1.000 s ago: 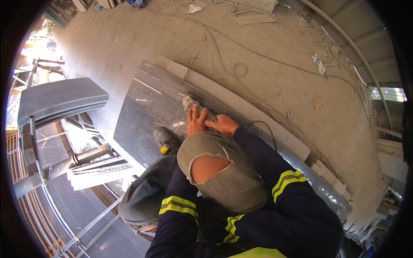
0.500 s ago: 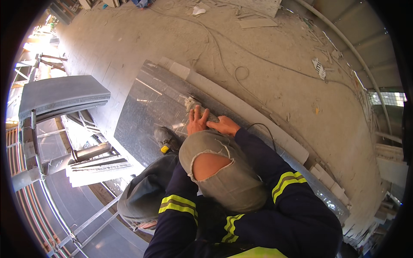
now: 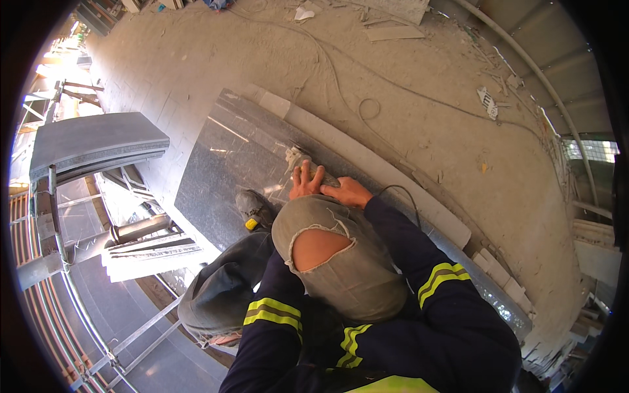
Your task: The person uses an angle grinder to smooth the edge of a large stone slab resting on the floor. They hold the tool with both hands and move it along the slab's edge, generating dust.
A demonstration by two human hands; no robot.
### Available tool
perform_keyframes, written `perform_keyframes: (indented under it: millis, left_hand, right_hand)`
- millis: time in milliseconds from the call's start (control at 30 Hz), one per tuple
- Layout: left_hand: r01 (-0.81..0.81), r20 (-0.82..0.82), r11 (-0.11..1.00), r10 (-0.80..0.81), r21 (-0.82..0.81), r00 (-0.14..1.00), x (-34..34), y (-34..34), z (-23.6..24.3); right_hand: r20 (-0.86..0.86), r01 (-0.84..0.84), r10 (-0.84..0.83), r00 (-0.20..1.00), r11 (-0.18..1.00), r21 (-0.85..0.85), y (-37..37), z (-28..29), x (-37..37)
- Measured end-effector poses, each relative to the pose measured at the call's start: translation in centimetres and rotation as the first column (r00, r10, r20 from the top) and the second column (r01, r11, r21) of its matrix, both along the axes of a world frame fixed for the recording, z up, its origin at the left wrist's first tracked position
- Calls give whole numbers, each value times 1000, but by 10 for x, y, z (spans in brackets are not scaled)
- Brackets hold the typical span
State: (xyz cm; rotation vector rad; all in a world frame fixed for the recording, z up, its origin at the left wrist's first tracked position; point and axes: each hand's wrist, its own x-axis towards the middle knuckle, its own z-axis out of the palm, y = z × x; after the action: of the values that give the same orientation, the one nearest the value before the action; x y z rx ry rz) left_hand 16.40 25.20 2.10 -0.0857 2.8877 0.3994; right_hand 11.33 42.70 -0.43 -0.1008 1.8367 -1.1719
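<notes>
A dusty corded power tool, which looks like an angle grinder (image 3: 297,157), lies low against a dark polished stone slab (image 3: 208,180). My left hand (image 3: 306,185) is bent over the tool's body behind its head, fingers pressed onto it. Closed around the rear of the body is my right hand (image 3: 350,192), close beside the left. A black cord (image 3: 409,195) loops out past my right wrist. The tool's disc and much of its body are hidden by my hands. My bent knee, in torn trousers, rises just below them.
My shoe (image 3: 254,208) rests on the slab left of my hands. Pale stone strips (image 3: 367,164) lie along its far edge. Cables (image 3: 386,84) trail over the dusty floor. At left stand stacked slabs (image 3: 98,141) on a metal frame.
Both hands and the tool have shifted slightly to the right in the picture. My grip looks the same.
</notes>
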Motion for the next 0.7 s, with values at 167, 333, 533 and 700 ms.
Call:
perform_keyframes:
  millis: [167, 333, 533, 700]
  left_hand:
    - [-20, -93, 999, 18, -25, 995, 6, 0, -11]
    - [-42, -168, 999, 39, -13, 985, 2, -3, -14]
    - [-42, -162, 997, 30, -68, 986, -13, -14, -12]
    - [-49, -19, 999, 49, 8, 999, -10, -7, 1]
  right_hand:
    - [-32, 0, 1, 999, 1000, 27, -2, 1, 2]
    - [-25, -13, 13, 1000, 1000, 13, -9, 2, -4]
    - [14, 26, -25, 1000, 1000, -14, -23, -2, -14]
    - [4, -26, 26, 1000, 1000, -8, -16, -11, -12]
